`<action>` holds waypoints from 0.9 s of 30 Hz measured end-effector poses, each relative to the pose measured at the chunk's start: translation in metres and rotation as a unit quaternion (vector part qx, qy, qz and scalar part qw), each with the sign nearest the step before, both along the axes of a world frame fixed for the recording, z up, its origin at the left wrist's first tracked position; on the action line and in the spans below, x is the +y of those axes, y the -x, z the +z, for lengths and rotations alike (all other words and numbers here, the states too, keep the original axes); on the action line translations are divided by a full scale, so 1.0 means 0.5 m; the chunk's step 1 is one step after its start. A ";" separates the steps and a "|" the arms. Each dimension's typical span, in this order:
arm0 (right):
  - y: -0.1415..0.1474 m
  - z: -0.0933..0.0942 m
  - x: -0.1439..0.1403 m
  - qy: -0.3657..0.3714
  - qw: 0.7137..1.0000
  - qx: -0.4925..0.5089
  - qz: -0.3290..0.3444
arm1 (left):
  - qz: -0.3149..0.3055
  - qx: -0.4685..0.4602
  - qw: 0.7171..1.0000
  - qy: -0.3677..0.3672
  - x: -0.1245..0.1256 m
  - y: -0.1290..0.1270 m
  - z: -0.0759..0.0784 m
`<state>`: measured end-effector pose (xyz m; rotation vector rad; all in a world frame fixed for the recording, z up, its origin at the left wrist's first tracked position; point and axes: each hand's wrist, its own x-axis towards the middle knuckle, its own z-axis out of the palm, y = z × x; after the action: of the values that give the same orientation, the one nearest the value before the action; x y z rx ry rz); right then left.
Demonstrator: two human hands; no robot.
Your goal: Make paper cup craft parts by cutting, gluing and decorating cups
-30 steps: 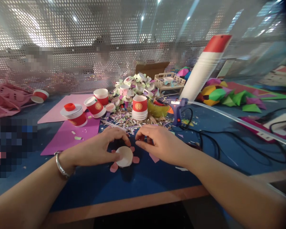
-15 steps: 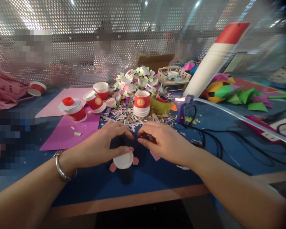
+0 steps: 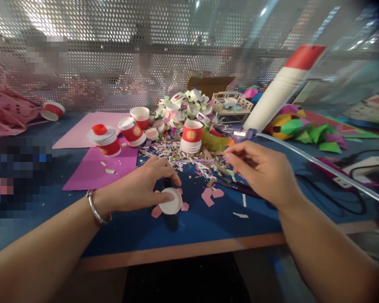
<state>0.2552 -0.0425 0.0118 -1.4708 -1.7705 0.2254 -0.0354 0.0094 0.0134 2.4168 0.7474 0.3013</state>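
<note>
Disc [image 3: 173, 206] beneath left fingers [image 3: 164, 197]

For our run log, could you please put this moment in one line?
Left hand: thumb on white disc with pink tabs | Right hand: overlaps hot-glue gun, contact unclear

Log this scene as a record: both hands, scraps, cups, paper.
left hand: thumb on a round white piece with pink tabs
right hand: in front of the glue gun; whether it holds anything is unclear
scraps: pink pieces between the hands
cups: red-and-white, including an upright stack
paper: purple sheet beyond the left forearm
</note>
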 end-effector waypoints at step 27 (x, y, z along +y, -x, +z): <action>-0.063 -0.021 -0.033 0.052 0.980 -0.191 -0.003 | 0.242 -0.231 0.941 -0.055 0.035 0.008 -0.016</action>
<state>0.2868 -0.0587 0.0012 -1.6791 -2.0824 0.0323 -0.0392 0.0270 0.0054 2.0976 1.1082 1.0888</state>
